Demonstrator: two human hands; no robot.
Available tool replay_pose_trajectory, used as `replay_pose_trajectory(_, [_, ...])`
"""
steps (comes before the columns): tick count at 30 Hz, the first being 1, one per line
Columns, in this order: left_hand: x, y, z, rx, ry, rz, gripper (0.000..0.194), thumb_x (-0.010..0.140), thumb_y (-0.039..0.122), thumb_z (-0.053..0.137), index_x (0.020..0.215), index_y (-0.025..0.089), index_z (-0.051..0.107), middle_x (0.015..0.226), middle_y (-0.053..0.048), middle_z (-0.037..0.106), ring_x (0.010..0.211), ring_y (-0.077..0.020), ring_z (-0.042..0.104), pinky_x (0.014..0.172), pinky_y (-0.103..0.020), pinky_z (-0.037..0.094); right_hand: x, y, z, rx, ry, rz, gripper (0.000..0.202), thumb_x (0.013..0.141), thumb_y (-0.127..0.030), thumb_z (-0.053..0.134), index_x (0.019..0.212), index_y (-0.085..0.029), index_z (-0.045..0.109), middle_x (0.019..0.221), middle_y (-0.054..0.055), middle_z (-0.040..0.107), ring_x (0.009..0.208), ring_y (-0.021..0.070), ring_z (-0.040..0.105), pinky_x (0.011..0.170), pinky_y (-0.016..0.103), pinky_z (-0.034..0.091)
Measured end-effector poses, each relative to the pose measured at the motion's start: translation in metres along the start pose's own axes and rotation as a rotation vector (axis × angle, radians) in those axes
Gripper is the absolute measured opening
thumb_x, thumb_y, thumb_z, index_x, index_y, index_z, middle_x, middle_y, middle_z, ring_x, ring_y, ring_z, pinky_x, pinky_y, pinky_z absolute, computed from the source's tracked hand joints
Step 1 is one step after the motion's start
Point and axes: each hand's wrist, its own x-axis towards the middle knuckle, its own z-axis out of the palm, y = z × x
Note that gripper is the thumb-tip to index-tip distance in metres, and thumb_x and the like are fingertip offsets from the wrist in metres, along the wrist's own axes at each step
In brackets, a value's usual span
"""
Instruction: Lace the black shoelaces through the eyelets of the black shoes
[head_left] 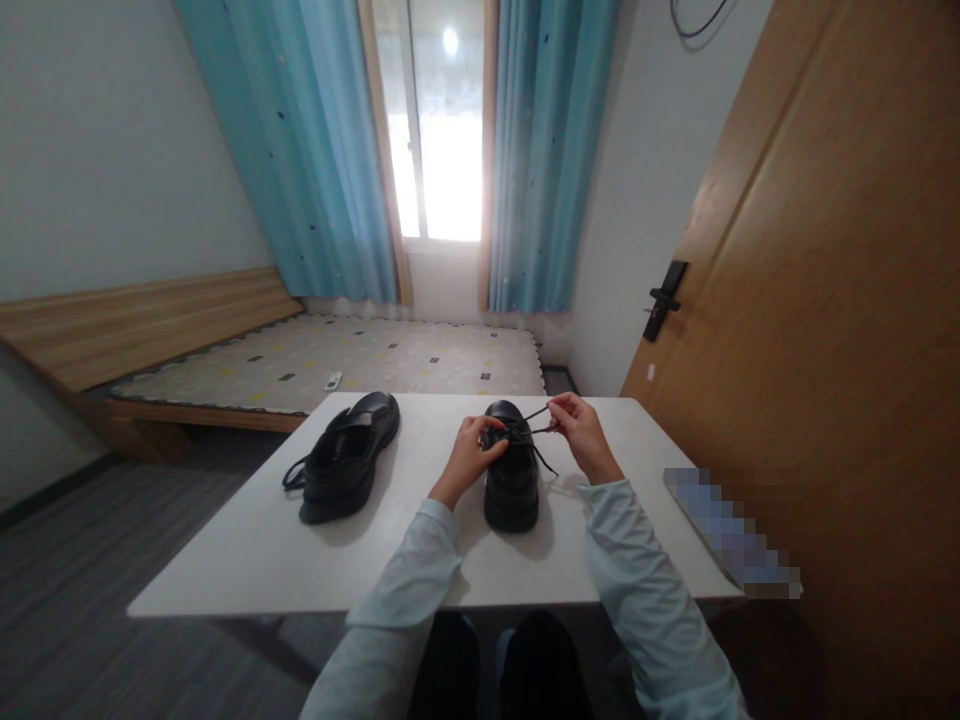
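Note:
A black lace-up shoe [512,495] stands on the white table in front of me, its toe pointing away. My right hand [581,430], to the right of the shoe, pinches a black shoelace [536,431] and draws it out taut from the shoe's front. At the shoe's left side, my left hand [474,455] has its fingers closed over the lacing; what exactly they grip is partly hidden, though it appears to be lace. A second black shoe [346,455] sits apart on the left of the table, with a loop of lace hanging by its heel.
The white table [435,560] holds both shoes, and a blurred-out flat item [731,530] lies at its right edge. Beyond stands a low bed [420,350] with a small white remote [334,381]. A wooden door [840,300] rises close on the right.

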Motion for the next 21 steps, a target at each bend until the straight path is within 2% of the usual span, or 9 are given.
replay_pose_trajectory(7, [0.001,0.001,0.0,0.007,-0.014,-0.021,0.025,0.072,0.023,0.065,0.096,0.019,0.062,0.103,-0.007,0.05,0.094,-0.0197,0.055,0.075,-0.032,0.05,0.006,0.003,-0.007,-0.076,0.166,-0.085,0.028,0.064,-0.041,0.068,0.075,-0.017,0.057,0.061,-0.003,0.053,0.057,0.011,0.047,0.054,0.026,0.044])
replay_pose_trajectory(13, [0.001,-0.001,0.0,0.016,-0.01,-0.013,0.025,0.072,0.025,0.066,0.096,0.019,0.062,0.104,-0.007,0.05,0.095,-0.0205,0.055,0.075,-0.033,0.05,0.008,0.01,-0.013,-0.427,0.305,-0.195,0.02,0.071,-0.036,0.059,0.073,-0.016,0.057,0.067,0.002,0.058,0.063,0.015,0.052,0.062,0.029,0.042])
replay_pose_trajectory(18, [0.001,-0.004,0.001,0.019,-0.001,-0.004,0.026,0.071,0.026,0.067,0.096,0.019,0.063,0.104,-0.007,0.051,0.094,-0.0202,0.055,0.075,-0.033,0.051,0.006,0.01,-0.01,-0.609,0.301,-0.208,0.016,0.074,-0.033,0.055,0.073,-0.017,0.057,0.074,0.005,0.062,0.066,0.017,0.055,0.065,0.031,0.043])
replay_pose_trajectory(21, [0.001,-0.004,0.001,0.014,0.007,0.009,0.026,0.071,0.027,0.067,0.095,0.019,0.063,0.104,-0.007,0.052,0.094,-0.0201,0.056,0.075,-0.033,0.051,0.004,0.008,-0.005,-0.581,0.207,-0.193,0.019,0.075,-0.036,0.057,0.073,-0.017,0.057,0.074,0.005,0.063,0.068,0.0173,0.056,0.064,0.031,0.045])
